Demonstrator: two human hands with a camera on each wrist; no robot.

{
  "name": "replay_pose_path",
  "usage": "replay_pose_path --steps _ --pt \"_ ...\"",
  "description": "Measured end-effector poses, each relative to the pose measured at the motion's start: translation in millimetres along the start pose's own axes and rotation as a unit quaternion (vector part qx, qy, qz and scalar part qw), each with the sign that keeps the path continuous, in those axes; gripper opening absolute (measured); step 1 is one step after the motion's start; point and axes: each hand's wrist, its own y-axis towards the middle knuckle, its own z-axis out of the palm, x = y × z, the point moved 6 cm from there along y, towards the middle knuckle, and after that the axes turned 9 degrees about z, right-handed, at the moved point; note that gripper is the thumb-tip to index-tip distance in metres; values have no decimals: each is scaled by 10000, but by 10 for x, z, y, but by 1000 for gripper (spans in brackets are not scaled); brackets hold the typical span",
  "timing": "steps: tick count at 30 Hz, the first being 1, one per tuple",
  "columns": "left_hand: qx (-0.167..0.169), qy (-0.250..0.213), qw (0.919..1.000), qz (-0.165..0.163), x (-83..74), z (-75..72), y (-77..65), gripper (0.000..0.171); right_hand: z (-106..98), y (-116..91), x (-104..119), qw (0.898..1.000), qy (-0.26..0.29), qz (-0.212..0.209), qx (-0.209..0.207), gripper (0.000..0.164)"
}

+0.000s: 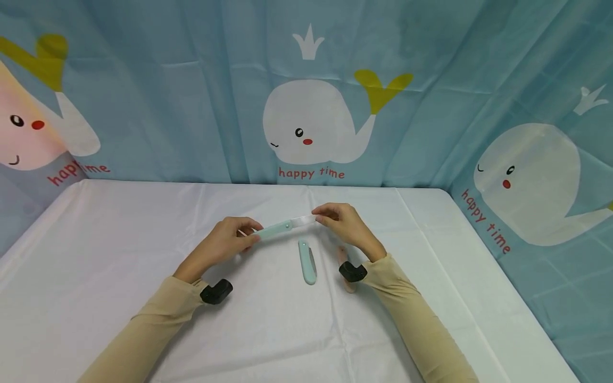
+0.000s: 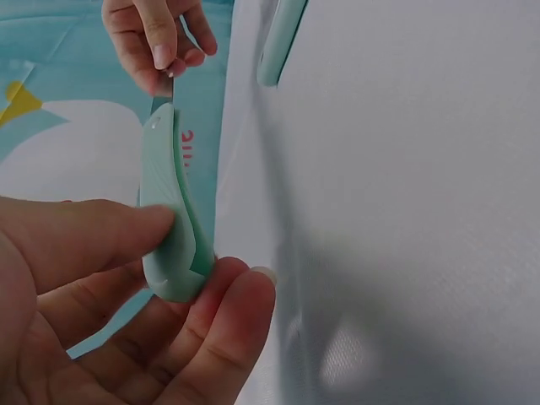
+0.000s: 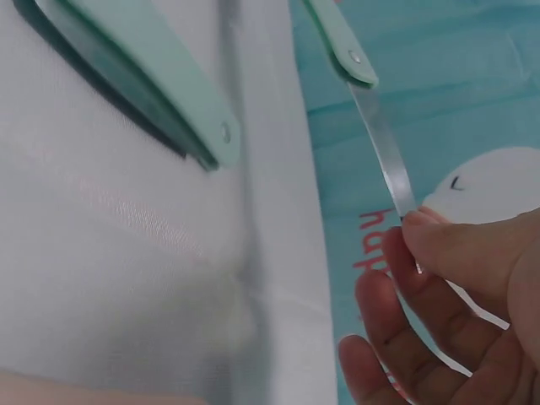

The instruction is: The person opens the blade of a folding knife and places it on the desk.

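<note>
Between the two hands, above the table, is a folding knife point(image 1: 275, 230) with a mint green handle and its metal blade swung out. My left hand point(image 1: 229, 240) pinches the end of the handle between thumb and fingers. At the other end, my right hand point(image 1: 341, 219) pinches the blade point(image 3: 384, 152) near its tip, thumb against the forefinger. Below them a second mint green folding knife point(image 1: 307, 263) lies folded on the table, also seen large in the right wrist view. A pink folding knife point(image 1: 342, 255) lies under the right wrist, partly hidden by it.
A white cloth point(image 1: 268, 330) with creases covers the table. Behind it hangs a blue curtain point(image 1: 201, 117) printed with whales, which continues along the right side. Black wrist cameras point(image 1: 216, 291) sit on both sleeves.
</note>
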Motion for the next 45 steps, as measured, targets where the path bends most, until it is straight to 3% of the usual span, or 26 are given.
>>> replay_pose_path --steps 10,20,35,45 --pt "-106 80 9994 -327 101 -30 107 30 77 256 -48 9999 -147 36 50 30" --pt "-227 45 9986 -475 159 -24 221 31 136 421 -118 9993 -52 118 353 36" --pt "-579 143 9965 -593 275 1 268 30 220 529 -130 9921 666 419 976 43" --pt "-544 676 9953 -439 275 47 293 28 268 553 -160 9954 183 117 929 44"
